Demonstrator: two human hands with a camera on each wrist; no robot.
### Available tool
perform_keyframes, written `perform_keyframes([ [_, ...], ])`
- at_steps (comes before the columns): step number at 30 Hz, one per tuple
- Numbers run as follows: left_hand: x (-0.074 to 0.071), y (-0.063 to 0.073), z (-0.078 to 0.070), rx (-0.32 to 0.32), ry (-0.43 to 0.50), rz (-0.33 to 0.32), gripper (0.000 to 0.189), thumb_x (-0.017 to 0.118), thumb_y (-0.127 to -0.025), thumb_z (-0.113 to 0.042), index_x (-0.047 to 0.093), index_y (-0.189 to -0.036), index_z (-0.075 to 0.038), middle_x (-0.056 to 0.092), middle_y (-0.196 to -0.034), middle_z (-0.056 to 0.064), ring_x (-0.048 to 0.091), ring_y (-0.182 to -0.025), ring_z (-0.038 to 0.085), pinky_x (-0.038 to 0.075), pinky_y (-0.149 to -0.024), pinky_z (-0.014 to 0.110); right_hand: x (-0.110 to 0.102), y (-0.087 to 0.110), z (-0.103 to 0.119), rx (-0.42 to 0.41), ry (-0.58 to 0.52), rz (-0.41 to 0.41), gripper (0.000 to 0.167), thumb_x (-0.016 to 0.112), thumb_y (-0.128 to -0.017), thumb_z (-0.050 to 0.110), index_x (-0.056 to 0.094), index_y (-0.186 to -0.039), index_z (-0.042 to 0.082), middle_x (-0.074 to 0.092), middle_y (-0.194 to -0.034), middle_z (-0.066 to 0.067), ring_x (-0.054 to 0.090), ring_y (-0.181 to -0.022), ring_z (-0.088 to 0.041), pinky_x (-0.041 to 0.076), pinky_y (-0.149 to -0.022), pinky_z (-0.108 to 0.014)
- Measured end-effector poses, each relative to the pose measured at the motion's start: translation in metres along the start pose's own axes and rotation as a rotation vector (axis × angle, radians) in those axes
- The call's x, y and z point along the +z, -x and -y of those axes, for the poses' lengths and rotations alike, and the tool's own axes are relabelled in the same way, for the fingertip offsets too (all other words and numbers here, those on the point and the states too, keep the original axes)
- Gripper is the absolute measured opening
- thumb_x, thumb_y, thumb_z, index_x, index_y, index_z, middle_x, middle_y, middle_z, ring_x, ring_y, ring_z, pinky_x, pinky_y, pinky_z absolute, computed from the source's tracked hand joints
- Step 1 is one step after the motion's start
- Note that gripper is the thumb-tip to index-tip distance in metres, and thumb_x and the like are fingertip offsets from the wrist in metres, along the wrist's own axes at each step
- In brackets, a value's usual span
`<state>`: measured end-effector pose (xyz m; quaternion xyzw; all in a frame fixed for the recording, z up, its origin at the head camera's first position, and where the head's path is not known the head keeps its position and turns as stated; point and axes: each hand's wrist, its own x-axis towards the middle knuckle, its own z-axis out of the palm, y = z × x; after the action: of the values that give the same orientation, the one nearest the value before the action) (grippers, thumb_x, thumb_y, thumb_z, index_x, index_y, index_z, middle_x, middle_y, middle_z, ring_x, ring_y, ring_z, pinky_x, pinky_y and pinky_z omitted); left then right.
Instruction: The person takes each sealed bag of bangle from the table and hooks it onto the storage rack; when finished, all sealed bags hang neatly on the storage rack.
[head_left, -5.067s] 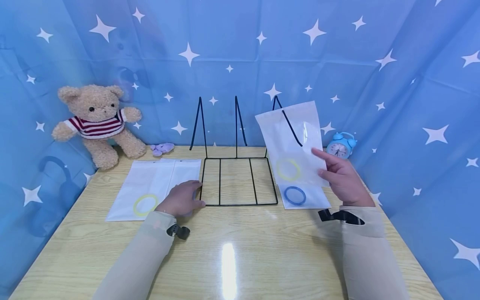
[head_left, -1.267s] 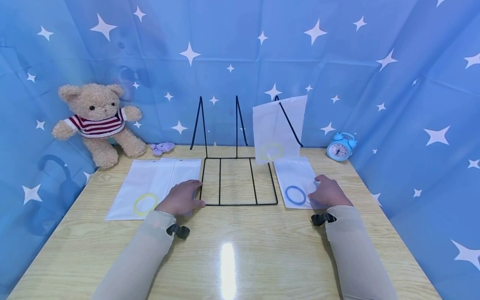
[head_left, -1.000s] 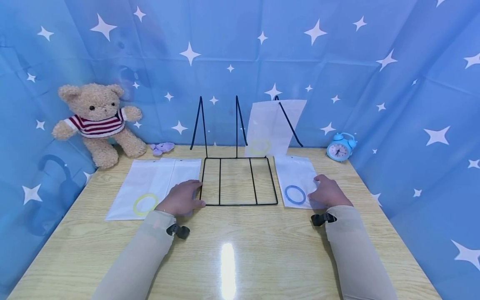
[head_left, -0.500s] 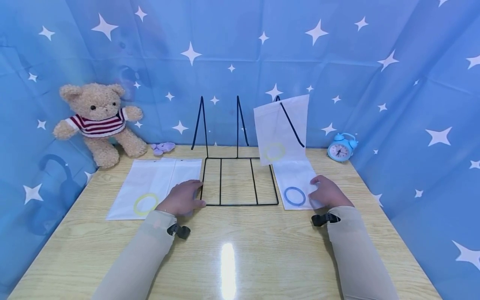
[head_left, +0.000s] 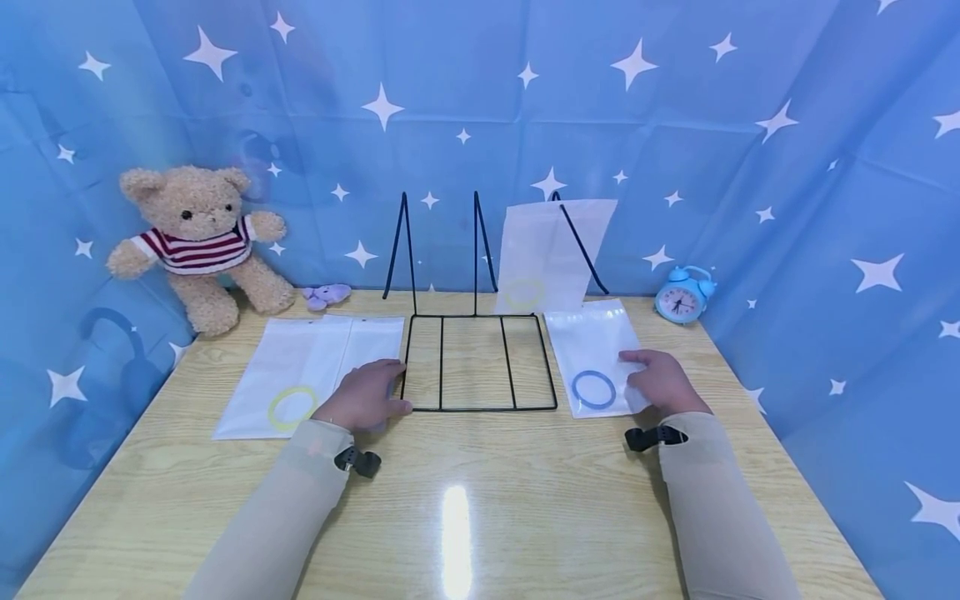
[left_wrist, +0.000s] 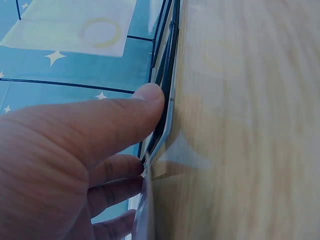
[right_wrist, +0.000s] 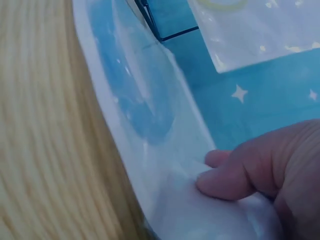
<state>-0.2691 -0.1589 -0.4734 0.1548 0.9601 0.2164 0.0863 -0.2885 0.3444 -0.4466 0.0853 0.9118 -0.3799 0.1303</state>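
My left hand (head_left: 363,396) holds the front left corner of a black wire rack (head_left: 480,409). Its thumb presses the wire in the left wrist view, fingers behind. On the right, my right hand (head_left: 662,382) pinches the edge of a white plastic bag (head_left: 588,346) with a blue ring (head_left: 593,407) in it. The right wrist view shows this bag (right_wrist: 200,210) bending, thumb on top. From the rack's right hook hangs another white bag (head_left: 540,250), a pale yellow ring near its bottom.
Two white bags lie left of the rack, one with a yellow ring (head_left: 272,408), the other (head_left: 375,337) partly behind my left hand. At the back are a teddy bear (head_left: 198,217), a small purple item (head_left: 327,297) and a blue alarm clock (head_left: 681,300). A starry curtain hangs behind.
My right hand released the yellow-ring bag, now on the right hook and swinging, and moved to the blue-ring bag, whose far end has just shifted. My left hand stays at the rack corner.
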Motion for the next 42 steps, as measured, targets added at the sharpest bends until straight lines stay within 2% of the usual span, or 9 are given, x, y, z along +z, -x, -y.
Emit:
perform_keyframes([
  [6, 0.001, -0.001, 0.001, 0.003, -0.006, -0.002, 0.075, 0.077, -0.096, -0.036, 0.049, -0.156, 0.0, 0.046, -0.162, 0.021, 0.041, -0.151, 0.044, 0.032, -0.124, 0.064, -0.001, -0.003, 0.0, 0.011, -0.035, -0.09, 0.06, 0.047, -0.101, 0.006, 0.044, -0.161, 0.013, 0.016, -0.174, -0.024, 0.015, -0.159, -0.051, 0.021, -0.124, -0.073],
  [8, 0.0, -0.001, 0.001, 0.003, -0.008, -0.005, 0.075, 0.077, -0.096, -0.036, 0.049, -0.156, 0.0, 0.046, -0.162, 0.021, 0.041, -0.151, 0.044, 0.032, -0.124, 0.064, -0.001, -0.004, 0.0, 0.014, -0.056, -0.11, 0.06, 0.047, -0.102, 0.007, 0.044, -0.162, 0.015, 0.015, -0.175, -0.022, 0.02, -0.157, -0.049, 0.028, -0.122, -0.07],
  [11, 0.001, -0.001, 0.001, 0.003, -0.01, -0.008, 0.075, 0.077, -0.096, -0.035, 0.049, -0.155, 0.0, 0.047, -0.162, 0.02, 0.042, -0.15, 0.044, 0.032, -0.123, 0.064, 0.0, -0.004, 0.001, -0.019, -0.058, -0.162, 0.059, 0.047, -0.102, 0.007, 0.046, -0.16, 0.014, 0.019, -0.174, -0.022, 0.032, -0.149, -0.046, 0.041, -0.112, -0.062],
  [15, 0.001, -0.002, 0.002, 0.001, -0.01, -0.01, 0.075, 0.077, -0.096, -0.035, 0.049, -0.155, 0.0, 0.047, -0.162, 0.02, 0.042, -0.151, 0.044, 0.032, -0.123, 0.065, 0.001, -0.003, 0.003, -0.071, -0.101, -0.259, 0.061, 0.046, -0.098, 0.005, 0.05, -0.158, 0.015, 0.025, -0.174, -0.018, 0.045, -0.135, -0.044, 0.053, -0.085, -0.051],
  [24, 0.001, 0.0, -0.001, -0.016, 0.001, 0.004, 0.076, 0.077, -0.096, -0.036, 0.048, -0.157, -0.001, 0.044, -0.164, 0.02, 0.039, -0.152, 0.044, 0.028, -0.125, 0.066, 0.0, -0.003, 0.004, -0.069, -0.284, -0.51, 0.058, 0.044, -0.1, 0.005, 0.057, -0.153, 0.025, 0.035, -0.171, -0.001, 0.051, -0.128, -0.029, 0.049, -0.071, -0.027],
  [29, 0.0, 0.0, -0.002, -0.017, -0.001, 0.0, 0.075, 0.077, -0.096, -0.035, 0.048, -0.157, -0.001, 0.045, -0.163, 0.02, 0.039, -0.152, 0.044, 0.028, -0.125, 0.067, -0.002, -0.004, 0.002, -0.125, -0.445, -0.663, 0.054, 0.046, -0.098, 0.002, 0.067, -0.144, 0.022, 0.045, -0.165, -0.001, 0.041, -0.146, -0.016, 0.043, -0.11, -0.026],
  [31, 0.0, 0.0, -0.002, -0.013, -0.001, -0.002, 0.074, 0.077, -0.096, -0.034, 0.049, -0.156, -0.001, 0.045, -0.163, 0.02, 0.04, -0.152, 0.044, 0.028, -0.124, 0.067, -0.003, -0.003, 0.001, -0.135, -0.532, -0.709, 0.054, 0.047, -0.097, 0.001, 0.07, -0.141, 0.022, 0.048, -0.163, -0.001, 0.039, -0.147, -0.012, 0.037, -0.117, -0.028],
  [37, 0.001, 0.0, -0.002, -0.021, -0.001, 0.001, 0.075, 0.077, -0.096, -0.035, 0.048, -0.157, -0.002, 0.045, -0.163, 0.02, 0.039, -0.152, 0.043, 0.027, -0.125, 0.066, -0.008, -0.001, 0.004, -0.13, -0.771, -0.758, 0.056, 0.048, -0.093, -0.004, 0.075, -0.133, 0.023, 0.053, -0.156, -0.004, 0.046, -0.138, -0.017, 0.044, -0.099, -0.026],
  [42, 0.001, 0.001, -0.002, -0.027, 0.006, 0.002, 0.076, 0.077, -0.095, -0.036, 0.048, -0.157, -0.002, 0.045, -0.164, 0.019, 0.039, -0.152, 0.043, 0.026, -0.125, 0.066, -0.012, 0.001, 0.007, -0.17, -0.954, -0.755, 0.057, 0.049, -0.091, -0.013, 0.077, -0.131, 0.018, 0.053, -0.153, -0.007, 0.048, -0.138, -0.019, 0.049, -0.107, -0.024],
])
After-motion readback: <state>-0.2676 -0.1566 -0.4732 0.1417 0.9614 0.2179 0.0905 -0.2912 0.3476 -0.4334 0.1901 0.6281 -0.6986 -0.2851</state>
